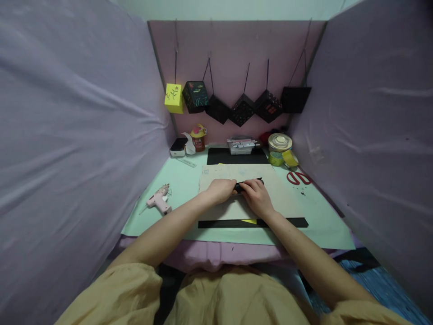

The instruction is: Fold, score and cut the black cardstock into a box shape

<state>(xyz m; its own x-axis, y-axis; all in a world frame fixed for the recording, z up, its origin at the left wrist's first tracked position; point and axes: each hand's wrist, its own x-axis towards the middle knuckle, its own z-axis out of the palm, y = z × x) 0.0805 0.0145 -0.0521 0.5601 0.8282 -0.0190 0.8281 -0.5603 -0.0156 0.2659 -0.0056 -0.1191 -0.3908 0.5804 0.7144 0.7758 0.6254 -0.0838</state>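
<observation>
The left hand (pixel 221 190) and right hand (pixel 257 197) both grip the small black piece (pixel 238 187) above the pale board (pixel 216 174), apparently to steady it between them, while the glue gun (pixel 160 200) lies aside, leaving both free.

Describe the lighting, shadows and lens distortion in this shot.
Head view: dim, cool light; soft shadow on the pale board beneath the left hand and right hand; wide-angle stretching toward the edges, notably the sleeves; black piece too dark for detail.

Loose yellow-tan garment (pixel 237 295), softly gathered; sleeves (pixel 125 289) same colour, wide, creased, ending near elbows.
</observation>
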